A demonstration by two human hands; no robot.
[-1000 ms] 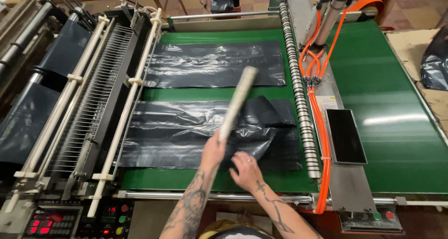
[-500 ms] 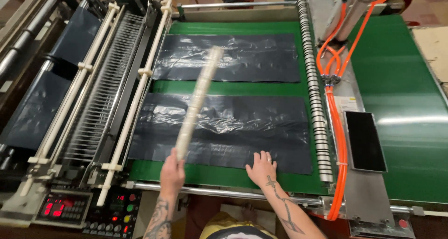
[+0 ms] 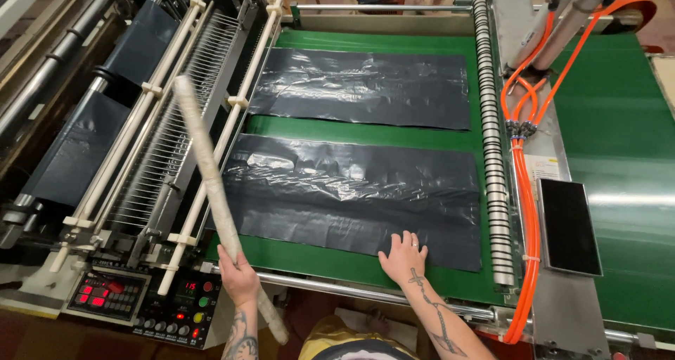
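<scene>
Head view of a bag-making machine. The left hand (image 3: 239,279) is clenched around a long pale rod (image 3: 211,184), gripping it near its lower end; the rod slants up and away from the near bag, over the white rails (image 3: 151,131) that lie to the left of that bag. The right hand (image 3: 403,256) lies flat and unclenched, fingers spread, grasping nothing, pressing on the near edge of the near bag (image 3: 351,191), a stack of black plastic sheet spread flat on the green belt (image 3: 316,261). Beyond the near bag, apart from it by a strip of belt, lies a second flat black stack, the far bag (image 3: 362,86). Just right of the near bag runs a ribbed roller (image 3: 492,156); further right are orange hoses (image 3: 524,191) and a black panel (image 3: 569,226). Left of the near bag and below the rails sits a control box (image 3: 140,300) with red displays and coloured buttons. Black film (image 3: 77,149) feeds in at far left.
</scene>
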